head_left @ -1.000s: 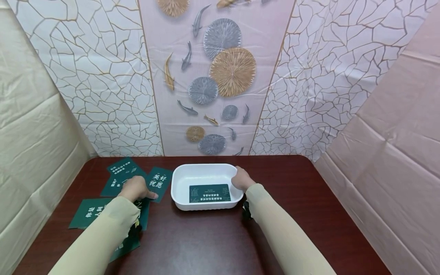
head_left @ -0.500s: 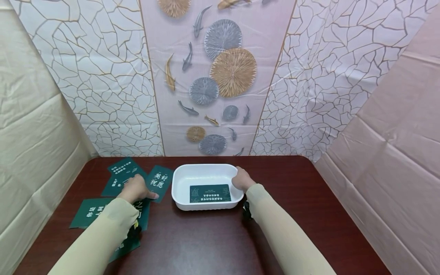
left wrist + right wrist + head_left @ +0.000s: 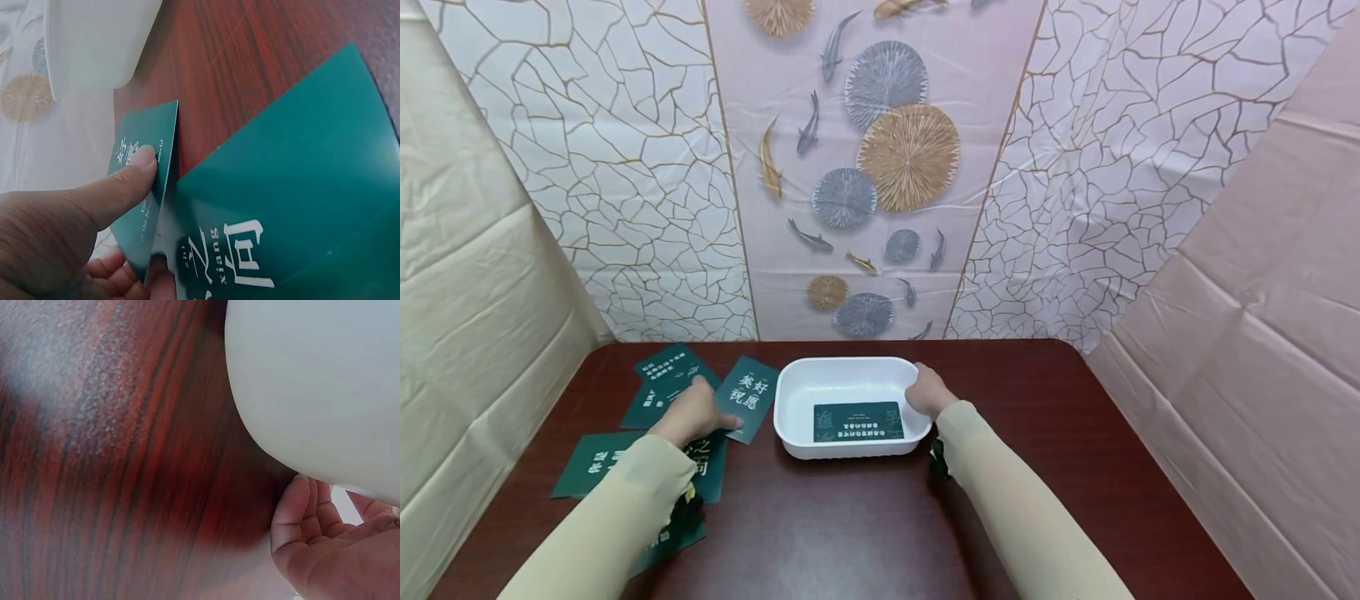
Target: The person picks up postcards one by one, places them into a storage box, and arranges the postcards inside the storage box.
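My left hand [image 3: 691,412] pinches a dark green card [image 3: 748,396] with white characters. In the left wrist view, the thumb lies across the face of the card [image 3: 144,181] and the fingers are behind it; the card is tilted up off the table. The right hand [image 3: 929,390] holds the right end of a white plastic basin [image 3: 852,451], thumb side over the rim. From the right wrist view, its fingers [image 3: 292,506] press against the basin's outer wall [image 3: 312,394]. Another green card [image 3: 858,422] lies flat inside the basin.
Several green cards lie spread and overlapping on the left of the dark red-brown table [image 3: 850,533], among them one at the back [image 3: 668,362] and one nearer the front [image 3: 583,462]. A patterned cloth [image 3: 850,250] hangs behind the table, with plain cloth at both sides.
The pinched card has turned slightly and its near edge has lifted off the table. My left hand has shifted a little left. The right hand and basin stay in place.
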The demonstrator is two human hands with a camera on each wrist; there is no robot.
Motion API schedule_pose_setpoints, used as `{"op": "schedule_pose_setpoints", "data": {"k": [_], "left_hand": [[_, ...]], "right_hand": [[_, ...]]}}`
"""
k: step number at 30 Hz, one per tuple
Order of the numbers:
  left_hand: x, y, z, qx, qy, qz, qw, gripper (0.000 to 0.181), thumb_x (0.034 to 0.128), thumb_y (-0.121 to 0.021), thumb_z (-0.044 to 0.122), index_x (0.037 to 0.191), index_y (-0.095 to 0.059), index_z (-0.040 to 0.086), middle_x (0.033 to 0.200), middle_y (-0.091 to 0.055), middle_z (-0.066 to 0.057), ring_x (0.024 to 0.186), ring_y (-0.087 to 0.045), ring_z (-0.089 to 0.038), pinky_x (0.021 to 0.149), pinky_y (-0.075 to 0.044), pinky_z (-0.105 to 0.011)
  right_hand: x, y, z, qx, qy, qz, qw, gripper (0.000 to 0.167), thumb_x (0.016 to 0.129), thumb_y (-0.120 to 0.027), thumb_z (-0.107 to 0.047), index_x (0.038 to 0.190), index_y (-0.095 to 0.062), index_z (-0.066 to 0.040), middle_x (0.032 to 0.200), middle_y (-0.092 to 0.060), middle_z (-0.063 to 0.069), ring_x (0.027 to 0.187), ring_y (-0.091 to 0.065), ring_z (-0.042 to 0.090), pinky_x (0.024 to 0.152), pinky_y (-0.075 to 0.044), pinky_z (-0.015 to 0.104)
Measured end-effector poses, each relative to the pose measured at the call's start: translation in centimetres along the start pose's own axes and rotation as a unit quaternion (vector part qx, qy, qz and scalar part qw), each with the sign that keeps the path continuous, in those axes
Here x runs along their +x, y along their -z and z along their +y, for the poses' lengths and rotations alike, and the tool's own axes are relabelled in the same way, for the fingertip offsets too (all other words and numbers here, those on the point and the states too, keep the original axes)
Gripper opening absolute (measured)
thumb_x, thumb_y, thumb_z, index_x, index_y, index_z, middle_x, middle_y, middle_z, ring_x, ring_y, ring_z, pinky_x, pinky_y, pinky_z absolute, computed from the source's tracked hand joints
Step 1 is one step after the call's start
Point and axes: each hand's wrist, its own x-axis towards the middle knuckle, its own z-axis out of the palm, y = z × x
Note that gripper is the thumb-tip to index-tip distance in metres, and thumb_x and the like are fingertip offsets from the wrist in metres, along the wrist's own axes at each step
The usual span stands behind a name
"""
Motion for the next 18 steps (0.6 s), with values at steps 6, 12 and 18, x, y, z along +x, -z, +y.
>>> {"op": "schedule_pose_setpoints", "data": {"k": [6,12,18], "left_hand": [[-0.06,-0.04,-0.36,-0.031,-0.023,0.02,0.9991,0.069,0.0836,-0.077,0.028,0.125,-0.036,-0.009,0.114,-0.052,-0.03,0.101,-0.052,-0.038,0.086,-0.045,-0.053],[-0.02,-0.09,-0.57,-0.07,-0.063,0.051,0.9943,0.043,0.0927,-0.067,0.018,0.122,-0.046,-0.004,0.11,-0.052,-0.022,0.093,-0.051,-0.031,0.076,-0.046,-0.044],[-0.25,0.3,-0.72,-0.116,-0.092,0.076,0.986,0.029,0.0975,-0.057,0.012,0.123,-0.051,-0.002,0.111,-0.05,-0.018,0.097,-0.049,-0.031,0.077,-0.045,-0.042]], "right_hand": [[0.17,-0.05,-0.09,-0.005,-0.001,0.0,1.0,0.062,0.094,-0.046,0.001,0.152,-0.024,-0.003,0.15,-0.034,0.019,0.133,-0.037,0.034,0.106,-0.033,0.05],[0.13,0.0,-0.04,0.001,-0.003,-0.003,1.0,0.063,0.094,-0.046,0.001,0.152,-0.023,-0.004,0.151,-0.032,0.018,0.134,-0.035,0.033,0.106,-0.033,0.051],[-0.06,0.05,-0.06,-0.003,0.003,-0.002,1.0,0.062,0.095,-0.046,0.001,0.152,-0.022,-0.002,0.15,-0.032,0.019,0.134,-0.036,0.034,0.105,-0.033,0.051]]}}
